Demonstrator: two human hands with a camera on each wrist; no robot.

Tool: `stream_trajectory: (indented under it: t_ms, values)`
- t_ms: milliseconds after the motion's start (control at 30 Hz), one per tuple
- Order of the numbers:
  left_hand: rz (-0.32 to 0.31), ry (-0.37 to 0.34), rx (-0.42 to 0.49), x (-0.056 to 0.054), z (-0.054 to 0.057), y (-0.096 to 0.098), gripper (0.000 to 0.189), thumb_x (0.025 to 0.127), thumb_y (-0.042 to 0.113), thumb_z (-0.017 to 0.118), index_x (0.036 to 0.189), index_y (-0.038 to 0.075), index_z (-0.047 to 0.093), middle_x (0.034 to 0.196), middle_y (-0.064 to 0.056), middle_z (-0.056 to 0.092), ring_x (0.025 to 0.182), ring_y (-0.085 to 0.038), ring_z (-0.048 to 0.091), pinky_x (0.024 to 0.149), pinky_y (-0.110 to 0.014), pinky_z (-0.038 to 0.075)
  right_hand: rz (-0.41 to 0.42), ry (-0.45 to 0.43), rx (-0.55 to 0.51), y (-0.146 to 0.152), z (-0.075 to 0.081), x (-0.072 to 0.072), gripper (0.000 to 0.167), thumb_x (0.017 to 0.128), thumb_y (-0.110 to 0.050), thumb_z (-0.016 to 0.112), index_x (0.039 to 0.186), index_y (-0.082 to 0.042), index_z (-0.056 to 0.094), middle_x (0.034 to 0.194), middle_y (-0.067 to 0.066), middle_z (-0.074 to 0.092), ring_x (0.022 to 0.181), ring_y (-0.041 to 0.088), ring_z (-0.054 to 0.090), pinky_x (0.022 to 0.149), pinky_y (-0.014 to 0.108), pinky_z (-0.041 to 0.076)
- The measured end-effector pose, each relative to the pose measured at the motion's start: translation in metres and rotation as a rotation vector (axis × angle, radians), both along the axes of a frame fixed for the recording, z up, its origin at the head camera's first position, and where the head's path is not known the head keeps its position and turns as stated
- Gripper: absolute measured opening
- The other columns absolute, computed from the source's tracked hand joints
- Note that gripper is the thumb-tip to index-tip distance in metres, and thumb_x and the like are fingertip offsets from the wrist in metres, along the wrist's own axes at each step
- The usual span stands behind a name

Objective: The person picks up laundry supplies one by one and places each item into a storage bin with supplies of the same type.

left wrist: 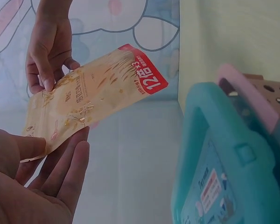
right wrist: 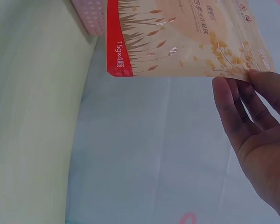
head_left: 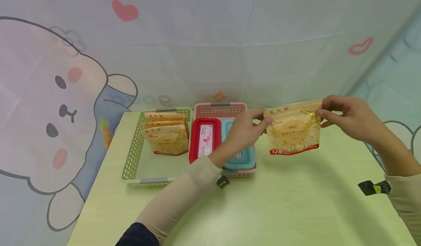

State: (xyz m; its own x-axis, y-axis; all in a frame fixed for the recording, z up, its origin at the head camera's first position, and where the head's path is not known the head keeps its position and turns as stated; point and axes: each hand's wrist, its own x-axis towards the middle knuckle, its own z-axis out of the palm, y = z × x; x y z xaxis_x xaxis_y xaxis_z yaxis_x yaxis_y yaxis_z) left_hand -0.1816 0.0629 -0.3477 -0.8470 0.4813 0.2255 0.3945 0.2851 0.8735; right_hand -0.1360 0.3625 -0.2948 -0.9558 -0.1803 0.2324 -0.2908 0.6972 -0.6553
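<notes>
A yellow pouch with a red bottom band is held up above the table by both hands. My left hand pinches its upper left edge between thumb and fingers. At the upper right edge, my right hand pinches the pouch the same way. The right wrist view shows the pouch with the right hand at its corner. In the left wrist view the left hand grips the near end of the pouch. Its printed front faces the head camera.
A green basket at left holds several similar pouches standing in a row. Beside it, a pink basket carries a red-lidded box and a teal-lidded box. A printed cloth hangs behind the table.
</notes>
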Motion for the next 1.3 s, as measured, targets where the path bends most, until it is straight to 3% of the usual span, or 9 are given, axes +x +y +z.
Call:
stream_trajectory:
  t_ms: [300,667,867,1167,1300]
  values:
    - [-0.001,0.006,0.003,-0.005,0.001,-0.009,0.021,0.107,0.029,0.067,0.118,0.014,0.077,0.105,0.005,0.073,0.083,-0.011,0.075,0.071,-0.021,0.059,0.013,0.024,-0.029,-0.008,-0.003,-0.003,0.006,0.103,-0.005,0.069,0.102,0.001,0.07,0.098,0.007,0.069,0.076,0.011,0.076,0.066,0.027,0.062]
    - [0.013,0.009,0.003,-0.007,0.001,-0.019,0.019,0.107,0.027,0.067,0.115,0.013,0.075,0.108,0.002,0.072,0.084,-0.014,0.076,0.075,-0.02,0.059,0.004,0.019,-0.03,-0.019,-0.003,-0.006,0.003,0.103,-0.006,0.069,0.104,-0.003,0.071,0.1,0.008,0.069,0.078,0.011,0.075,0.067,0.027,0.062]
    - [0.029,0.021,-0.002,-0.007,0.003,-0.026,0.023,0.106,0.027,0.069,0.122,0.012,0.075,0.106,0.003,0.07,0.079,-0.005,0.071,0.076,-0.02,0.059,0.015,0.036,-0.054,-0.026,-0.002,-0.008,0.004,0.103,-0.005,0.069,0.103,-0.003,0.072,0.099,0.008,0.069,0.077,0.013,0.076,0.067,0.028,0.062]
    - [0.061,0.017,-0.027,-0.009,0.006,-0.035,0.021,0.105,0.031,0.069,0.117,0.015,0.076,0.106,0.006,0.07,0.086,-0.01,0.072,0.074,-0.023,0.06,0.022,0.041,-0.084,-0.034,-0.003,-0.011,0.006,0.104,-0.007,0.068,0.104,-0.003,0.072,0.099,0.006,0.07,0.077,0.012,0.076,0.068,0.029,0.063]
    - [0.091,0.052,-0.047,-0.01,0.008,-0.04,0.019,0.105,0.033,0.069,0.114,0.018,0.076,0.103,0.008,0.071,0.094,-0.011,0.072,0.074,-0.025,0.059,0.04,0.028,-0.11,-0.04,-0.002,-0.012,0.008,0.105,-0.008,0.067,0.104,-0.002,0.071,0.099,0.008,0.07,0.079,0.014,0.075,0.069,0.03,0.063]
